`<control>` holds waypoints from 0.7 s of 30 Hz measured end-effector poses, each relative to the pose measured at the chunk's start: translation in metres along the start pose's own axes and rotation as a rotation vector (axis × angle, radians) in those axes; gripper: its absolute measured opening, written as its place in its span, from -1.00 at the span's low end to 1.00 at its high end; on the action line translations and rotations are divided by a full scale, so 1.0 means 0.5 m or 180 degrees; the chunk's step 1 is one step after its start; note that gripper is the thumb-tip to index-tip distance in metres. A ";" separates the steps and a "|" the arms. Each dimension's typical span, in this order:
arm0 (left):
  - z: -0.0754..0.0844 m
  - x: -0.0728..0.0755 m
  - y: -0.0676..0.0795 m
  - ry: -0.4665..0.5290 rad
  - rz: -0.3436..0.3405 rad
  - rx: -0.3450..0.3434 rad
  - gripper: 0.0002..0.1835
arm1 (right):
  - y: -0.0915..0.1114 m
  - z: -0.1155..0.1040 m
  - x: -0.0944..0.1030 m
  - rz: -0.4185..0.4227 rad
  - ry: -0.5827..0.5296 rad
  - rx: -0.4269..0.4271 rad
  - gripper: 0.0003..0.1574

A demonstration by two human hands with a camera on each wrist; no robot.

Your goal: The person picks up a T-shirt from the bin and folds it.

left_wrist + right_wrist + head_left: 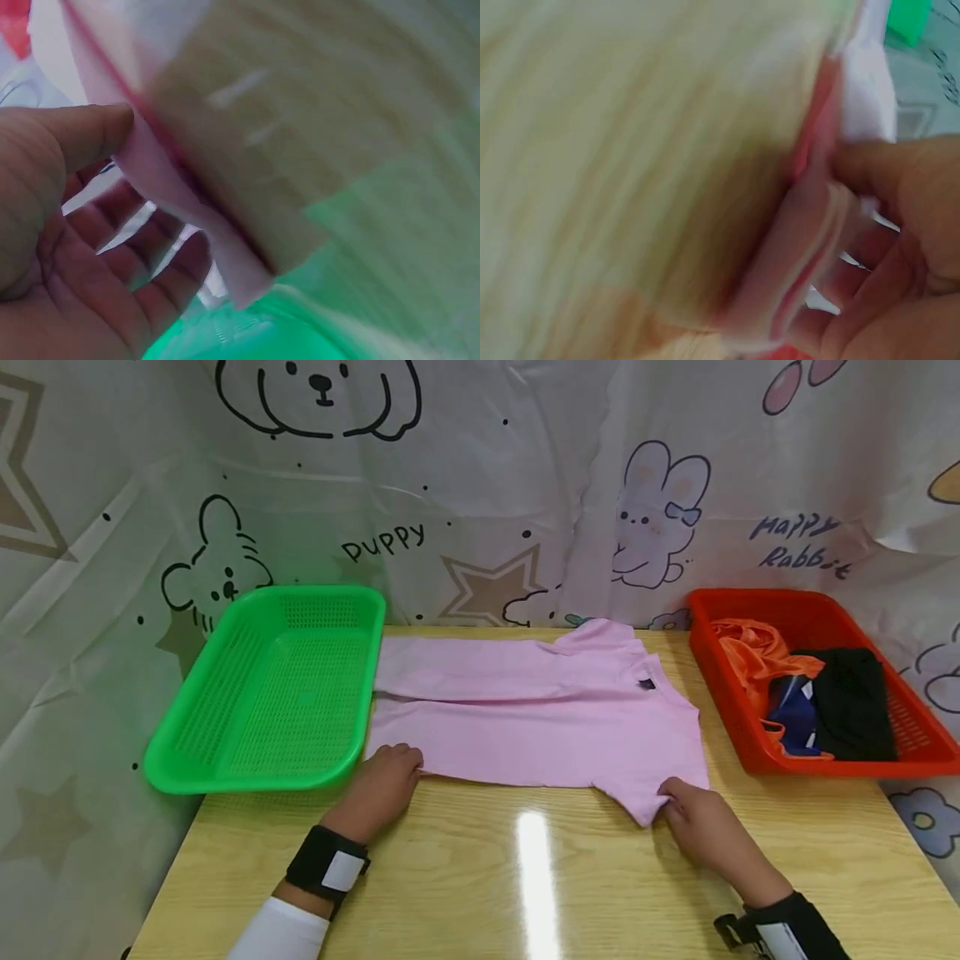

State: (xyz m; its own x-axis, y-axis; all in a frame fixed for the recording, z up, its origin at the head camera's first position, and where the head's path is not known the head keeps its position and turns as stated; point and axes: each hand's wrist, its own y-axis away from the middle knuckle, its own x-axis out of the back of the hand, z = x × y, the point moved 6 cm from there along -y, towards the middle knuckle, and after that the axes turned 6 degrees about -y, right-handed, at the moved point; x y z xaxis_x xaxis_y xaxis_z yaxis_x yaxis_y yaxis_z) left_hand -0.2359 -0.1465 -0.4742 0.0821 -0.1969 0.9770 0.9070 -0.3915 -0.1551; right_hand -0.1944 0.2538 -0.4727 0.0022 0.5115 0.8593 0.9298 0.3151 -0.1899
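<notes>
Pink shirt [517,743] lies spread on the table [465,868] just beyond your fingers, its near edge running between your two hands. Your left hand [385,785] pinches that edge by the hem, and your right hand [707,828] pinches the tip of the near sleeve. You seem to be taking up the near edge; the next move likely calls for keeping both pinches and raising them evenly. Your left wrist view shows what the head view hides: thumb [101,129] on one face of the cloth, other fingers bent behind it, gaps between them. The right wrist view, though blurred, shows cloth running past your right thumb [877,166]. Only the head view takes in the collar tag [647,684], far beyond your left fingers.
</notes>
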 end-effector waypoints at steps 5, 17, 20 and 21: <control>0.007 0.028 0.026 0.0449 0.0022 0.0089 -0.92 | 0.016 0.000 0.045 0.0284 -0.0252 -0.0188 -0.79; 0.020 0.113 0.021 0.0648 -0.0508 -0.0292 -0.84 | -0.054 -0.034 0.128 -0.0631 0.0056 0.0135 -0.62; 0.010 0.114 -0.028 0.0268 -0.0426 -0.0120 -0.83 | -0.117 -0.042 0.133 -0.0608 0.0309 0.0312 -0.58; 0.006 0.113 -0.044 0.0156 -0.0428 -0.0031 -0.82 | -0.140 -0.042 0.130 -0.0662 0.0388 0.0336 -0.52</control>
State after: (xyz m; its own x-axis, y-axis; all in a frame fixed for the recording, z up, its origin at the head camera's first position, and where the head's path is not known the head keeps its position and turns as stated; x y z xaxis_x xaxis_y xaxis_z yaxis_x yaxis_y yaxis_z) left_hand -0.2499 -0.1465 -0.4152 -0.0602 -0.1856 0.9808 0.9045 -0.4258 -0.0251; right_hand -0.2514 0.2481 -0.3938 -0.1347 0.3288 0.9347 0.8714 0.4884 -0.0463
